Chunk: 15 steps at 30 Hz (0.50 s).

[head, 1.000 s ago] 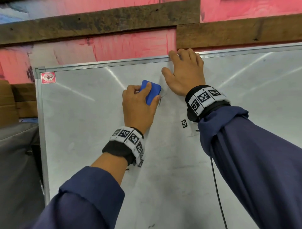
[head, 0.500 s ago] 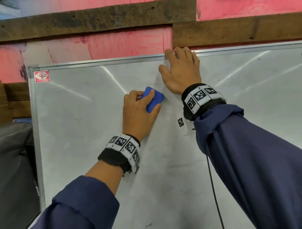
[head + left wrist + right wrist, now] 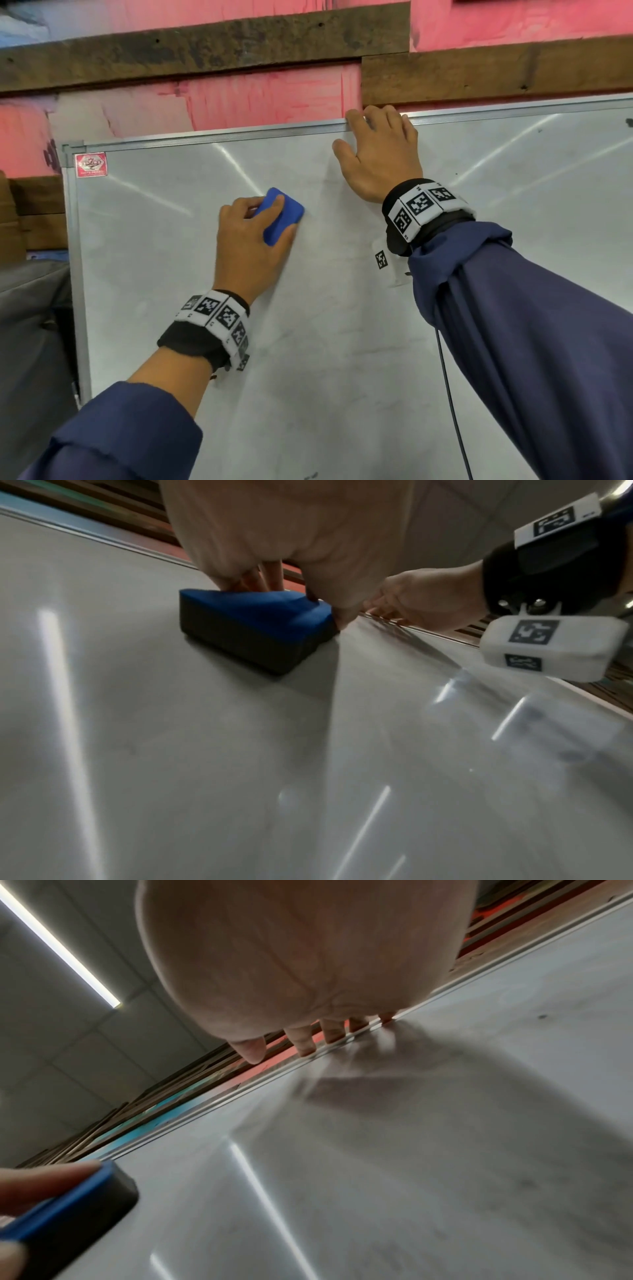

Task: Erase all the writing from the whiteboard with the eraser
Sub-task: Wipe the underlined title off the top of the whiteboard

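Note:
The whiteboard (image 3: 342,359) leans upright against a pink wall, its surface grey with faint smudges. My left hand (image 3: 251,246) grips the blue eraser (image 3: 282,216) and holds its dark felt flat against the board, left of and below my right hand. In the left wrist view the eraser (image 3: 253,626) sits under my fingers. My right hand (image 3: 380,161) lies flat on the board, with its fingertips (image 3: 304,1045) on the top metal frame. Small dark marks show at the bottom (image 3: 310,475) and at the far top right (image 3: 629,122).
A red sticker (image 3: 90,164) sits in the board's top left corner, and a small paper tag (image 3: 381,259) is stuck near my right wrist. Wooden planks (image 3: 205,48) run along the wall above. A grey covered object (image 3: 30,342) stands left of the board. A black cable (image 3: 452,411) hangs from my right sleeve.
My left hand has slid the eraser down and to the left, away from my right thumb. The right hand has stayed on the top frame.

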Motion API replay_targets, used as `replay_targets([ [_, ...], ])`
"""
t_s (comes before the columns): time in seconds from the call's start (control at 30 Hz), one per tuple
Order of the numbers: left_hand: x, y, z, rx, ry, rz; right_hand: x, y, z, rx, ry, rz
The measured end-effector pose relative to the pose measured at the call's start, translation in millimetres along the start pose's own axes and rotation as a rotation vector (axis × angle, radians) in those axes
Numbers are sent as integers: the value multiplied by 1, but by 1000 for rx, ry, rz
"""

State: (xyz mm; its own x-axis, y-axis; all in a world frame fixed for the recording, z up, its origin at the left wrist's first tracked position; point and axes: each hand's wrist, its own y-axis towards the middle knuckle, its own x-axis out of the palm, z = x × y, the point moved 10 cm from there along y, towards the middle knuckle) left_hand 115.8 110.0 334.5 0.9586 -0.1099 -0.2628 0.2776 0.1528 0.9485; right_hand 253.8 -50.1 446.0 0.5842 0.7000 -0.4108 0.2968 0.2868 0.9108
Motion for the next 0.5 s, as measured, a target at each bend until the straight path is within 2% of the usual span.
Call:
replay_targets([
  [0.17, 2, 13, -2, -95, 2, 49, 3, 1, 0, 18, 20, -9],
  [0.23, 11, 13, 16, -32, -15, 24, 4, 0, 0, 18, 24, -1],
  [0.33, 30, -7, 37, 110, -12, -93, 3, 0, 1, 8, 24, 7],
  [0.4, 31, -31, 31, 135, -24, -127, 3, 0, 2, 3, 16, 0],
  [0.5, 18, -62, 3, 102, 4, -115, 3, 0, 2, -11, -5, -6],
])
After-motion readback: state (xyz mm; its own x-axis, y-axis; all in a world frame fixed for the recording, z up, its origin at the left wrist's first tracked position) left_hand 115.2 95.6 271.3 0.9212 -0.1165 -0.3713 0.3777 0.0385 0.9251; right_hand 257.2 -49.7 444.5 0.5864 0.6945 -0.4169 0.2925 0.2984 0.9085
